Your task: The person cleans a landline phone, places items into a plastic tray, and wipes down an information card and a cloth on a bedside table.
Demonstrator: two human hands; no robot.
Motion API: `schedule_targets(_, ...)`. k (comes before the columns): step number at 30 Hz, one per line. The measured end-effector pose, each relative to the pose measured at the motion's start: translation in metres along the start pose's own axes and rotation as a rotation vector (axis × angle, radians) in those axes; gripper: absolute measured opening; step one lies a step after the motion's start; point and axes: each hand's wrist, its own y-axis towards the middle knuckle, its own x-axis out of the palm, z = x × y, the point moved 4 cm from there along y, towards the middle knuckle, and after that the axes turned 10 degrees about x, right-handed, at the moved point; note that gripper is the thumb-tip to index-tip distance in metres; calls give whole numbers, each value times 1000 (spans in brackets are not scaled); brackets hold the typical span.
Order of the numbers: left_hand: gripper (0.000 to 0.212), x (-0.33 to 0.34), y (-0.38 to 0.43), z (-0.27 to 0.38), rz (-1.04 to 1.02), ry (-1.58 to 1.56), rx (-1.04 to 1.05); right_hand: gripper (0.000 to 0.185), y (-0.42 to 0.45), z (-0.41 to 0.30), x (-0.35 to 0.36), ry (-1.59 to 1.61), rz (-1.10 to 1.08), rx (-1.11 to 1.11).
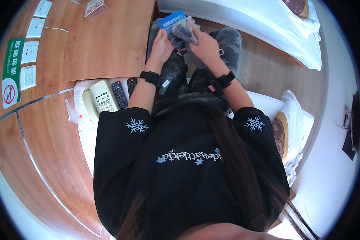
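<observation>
In the head view, my left hand (163, 45) grips a blue card sign (171, 20) by its near left edge, above my camouflage-clad knees. My right hand (204, 45) presses a crumpled grey cloth (184, 29) against the sign's face, index finger stretched over the cloth. The cloth and fingers hide part of the sign, which bears writing. Each wrist wears a black strap with a small device.
Wooden desk (117, 39) on the left, with a clear card stand (96, 9). Beside my left arm lie a cream telephone (100, 99) and two black remote controls (119, 93). White-covered beds stand ahead right (258, 27) and beside me on the right.
</observation>
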Motion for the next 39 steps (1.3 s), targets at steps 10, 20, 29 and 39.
schedule_targets(10,36,1,6,6,45,-91,89,70,10,18,-12,2,39,20)
schedule_targets(20,35,-4,5,5,6,-121,102,76,-35,-8,-3,-33,13,-134)
schedule_targets(29,33,-14,10,10,99,-74,225,75,-27,-9,-11,-5,-39,-143)
schedule_targets(39,38,-12,10,8,79,-135,187,76,-34,-1,-16,65,-168,-183)
